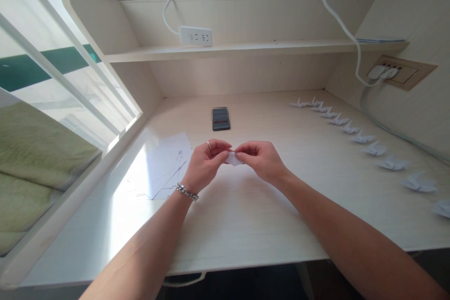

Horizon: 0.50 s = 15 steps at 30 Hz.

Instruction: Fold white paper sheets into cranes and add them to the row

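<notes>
The folded paper (235, 159) is small, white and matte, its visible lower edge tapering to a blunt point; the fingers hide its upper part. It sits between the two hands, the left hand (207, 161) pinching one side with thumb and fingers, the right hand (262, 159) pinching the other. A bracelet (187, 191) of shiny metal links circles the left wrist. Beneath both hands spreads a smooth, pale desk (246, 225) with faint grain. Flat white paper (167, 164) lies just left of the left hand; angular, sharp-winged paper cranes (363, 138) line up well to the right hand's right.
</notes>
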Available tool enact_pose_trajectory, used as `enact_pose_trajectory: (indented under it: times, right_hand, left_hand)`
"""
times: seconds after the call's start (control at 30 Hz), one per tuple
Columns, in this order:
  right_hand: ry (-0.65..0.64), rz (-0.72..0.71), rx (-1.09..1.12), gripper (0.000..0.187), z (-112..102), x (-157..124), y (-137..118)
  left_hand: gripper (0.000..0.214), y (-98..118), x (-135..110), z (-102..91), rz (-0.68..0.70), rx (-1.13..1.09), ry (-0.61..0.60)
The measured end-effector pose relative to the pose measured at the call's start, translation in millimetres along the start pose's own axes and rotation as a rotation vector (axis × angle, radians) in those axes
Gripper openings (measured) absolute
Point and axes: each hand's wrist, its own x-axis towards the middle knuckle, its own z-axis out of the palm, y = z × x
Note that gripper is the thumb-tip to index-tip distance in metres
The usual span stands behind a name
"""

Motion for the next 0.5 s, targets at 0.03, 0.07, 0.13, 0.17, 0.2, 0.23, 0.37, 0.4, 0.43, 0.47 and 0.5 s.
enact_pose_trajectory:
  times: [0.03,0.07,0.13,0.17,0.2,0.23,0.37,0.4,0.43,0.47,0.5]
  right_hand:
    - [-0.005,-0.010,-0.010,0.012,-0.1,-0.5,-0.8]
    - [-0.011,-0.021,-0.025,0.012,-0.1,-1.0,-1.8]
    - [-0.025,-0.041,-0.065,0.012,-0.3,-2.2,-3.8]
    - [-0.032,-0.049,-0.088,0.012,-0.5,-2.7,-4.5]
    - [-0.038,-0.052,-0.104,0.012,-0.7,-3.1,-5.0]
    - [-0.046,-0.052,-0.113,0.013,-1.0,-3.3,-5.1]
    - [-0.085,-0.018,-0.053,0.016,-1.7,-2.0,-3.3]
    - [-0.089,-0.004,-0.019,0.017,-1.8,-1.2,-2.4]
    - [-0.091,0.009,0.017,0.018,-1.7,-0.4,-1.6]
    - [-0.090,0.020,0.051,0.019,-1.7,0.5,-0.7]
    - [-0.086,0.030,0.080,0.021,-1.7,1.4,0.1]
  left_hand:
    - [0.020,-0.2,-0.2,0.2,-0.005,0.019,0.005]
    - [0.022,-0.8,-0.3,0.3,-0.006,0.044,0.008]
    - [0.023,-2.5,-0.3,0.2,0.006,0.096,0.015]
    - [0.022,-3.4,-0.2,0.0,0.014,0.115,0.020]
    - [0.021,-4.2,0.0,-0.3,0.020,0.128,0.025]
    - [0.020,-4.9,0.1,-0.7,0.027,0.136,0.030]
    - [0.019,-6.2,0.6,-2.0,0.049,0.149,0.045]
    - [0.019,-6.2,0.6,-2.2,0.054,0.152,0.048]
    - [0.018,-6.1,0.7,-2.3,0.059,0.156,0.053]
    - [0.018,-6.0,0.7,-2.3,0.063,0.159,0.058]
    - [0.018,-5.8,0.7,-2.2,0.068,0.160,0.065]
